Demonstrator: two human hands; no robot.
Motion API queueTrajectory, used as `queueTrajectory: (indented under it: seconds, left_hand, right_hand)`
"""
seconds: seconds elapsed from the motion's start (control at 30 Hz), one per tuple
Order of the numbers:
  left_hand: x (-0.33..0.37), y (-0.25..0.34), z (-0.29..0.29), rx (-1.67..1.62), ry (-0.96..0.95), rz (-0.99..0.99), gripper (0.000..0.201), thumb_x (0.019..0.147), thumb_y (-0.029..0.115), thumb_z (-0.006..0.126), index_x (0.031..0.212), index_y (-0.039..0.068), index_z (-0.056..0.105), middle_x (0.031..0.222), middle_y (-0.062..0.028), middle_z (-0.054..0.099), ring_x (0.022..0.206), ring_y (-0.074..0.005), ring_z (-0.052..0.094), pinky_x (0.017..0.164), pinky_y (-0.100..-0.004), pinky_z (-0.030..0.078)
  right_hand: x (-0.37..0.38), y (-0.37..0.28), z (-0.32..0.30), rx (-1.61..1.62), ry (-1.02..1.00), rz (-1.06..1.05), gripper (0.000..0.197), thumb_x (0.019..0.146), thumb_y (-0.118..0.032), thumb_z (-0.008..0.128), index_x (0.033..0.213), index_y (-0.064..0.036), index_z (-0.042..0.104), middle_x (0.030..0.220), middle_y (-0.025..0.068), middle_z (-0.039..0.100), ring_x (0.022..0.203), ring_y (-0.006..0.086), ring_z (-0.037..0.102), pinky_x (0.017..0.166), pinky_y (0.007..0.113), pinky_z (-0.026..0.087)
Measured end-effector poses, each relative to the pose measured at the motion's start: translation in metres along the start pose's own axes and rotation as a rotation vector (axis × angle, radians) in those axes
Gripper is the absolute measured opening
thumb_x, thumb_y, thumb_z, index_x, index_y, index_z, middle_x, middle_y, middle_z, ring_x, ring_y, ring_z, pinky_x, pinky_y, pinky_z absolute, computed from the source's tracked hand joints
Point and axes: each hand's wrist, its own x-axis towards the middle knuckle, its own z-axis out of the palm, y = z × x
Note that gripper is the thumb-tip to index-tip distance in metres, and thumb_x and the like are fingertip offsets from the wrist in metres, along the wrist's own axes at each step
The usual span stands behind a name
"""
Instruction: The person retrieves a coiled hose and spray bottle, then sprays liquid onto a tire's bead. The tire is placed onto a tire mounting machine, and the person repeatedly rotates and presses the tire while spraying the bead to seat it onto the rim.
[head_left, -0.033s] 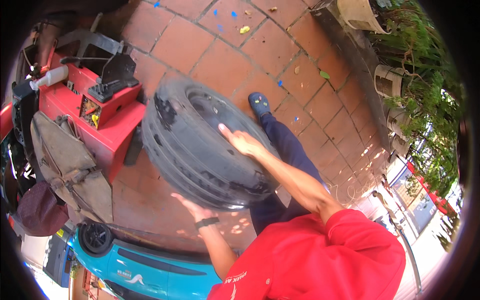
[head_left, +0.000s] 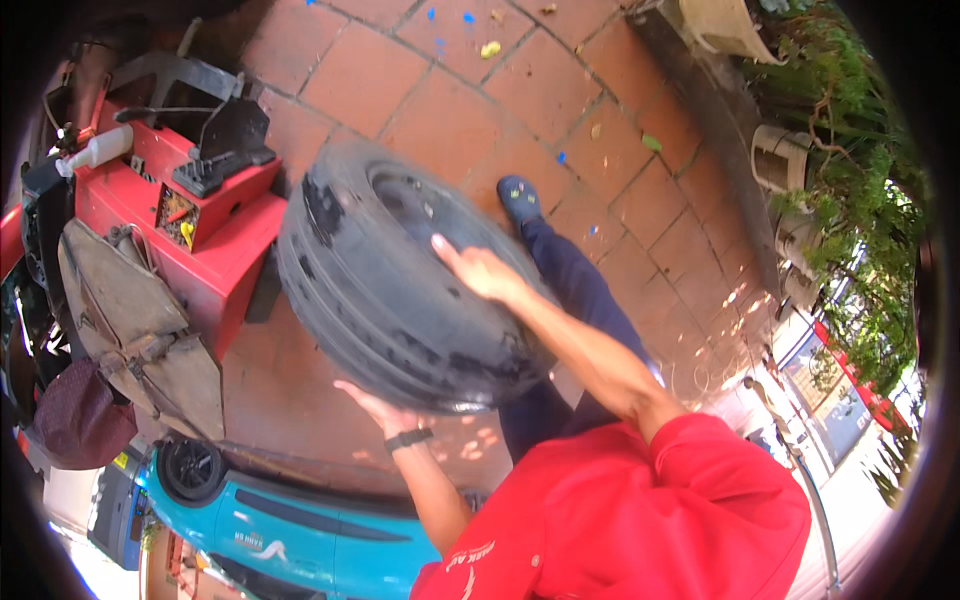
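Note:
A large black tyre (head_left: 390,290), scuffed on its tread and slightly blurred, is tilted in front of my legs. My right hand (head_left: 482,272) grips its upper sidewall, with one digit stretched toward the centre opening. My left hand (head_left: 378,408), a dark band at its wrist, supports the tread from the near left side. Some of its fingers are hidden behind the tyre. Both hands touch the tyre; whether its far edge rests on the ground I cannot tell.
At left stands a red machine (head_left: 225,250) with a tray of small parts and a white bottle (head_left: 105,147). A teal car (head_left: 290,530) is at the lower left. Potted plants (head_left: 850,210) line the right edge. Brick-red paving tiles (head_left: 450,110) bear leaves and blue scraps.
The tyre and both hands have shifted slightly left and up in the picture. My hold on it looks the same.

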Motion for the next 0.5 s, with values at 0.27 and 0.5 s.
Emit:
queueTrajectory:
  seconds: [0.27,0.5]
  left_hand:
    - [-0.012,-0.06,-0.045,-0.055,-0.134,0.064,0.12,0.099,0.094,0.041,0.174,0.0,0.032,0.181,-0.0159,0.033,0.165,-0.0348,0.029,0.137,-0.0506,0.017]
    - [0.016,-0.091,-0.007,-0.002,-0.185,0.337,0.098,0.107,0.083,0.04,0.174,0.012,0.037,0.181,-0.0102,0.035,0.164,-0.0347,0.034,0.136,-0.0522,0.027]
  right_hand:
    - [0.008,0.134,-0.014,0.212,0.197,-0.089,0.081,0.112,-0.07,0.047,0.138,0.0003,0.076,0.135,0.0253,0.077,0.135,0.0384,0.069,0.119,0.045,0.048]
    - [0.034,0.124,-0.028,0.25,-0.139,-0.305,0.078,0.112,-0.07,0.049,0.147,-0.0049,0.072,0.142,0.0213,0.075,0.135,0.0359,0.068,0.118,0.045,0.047]
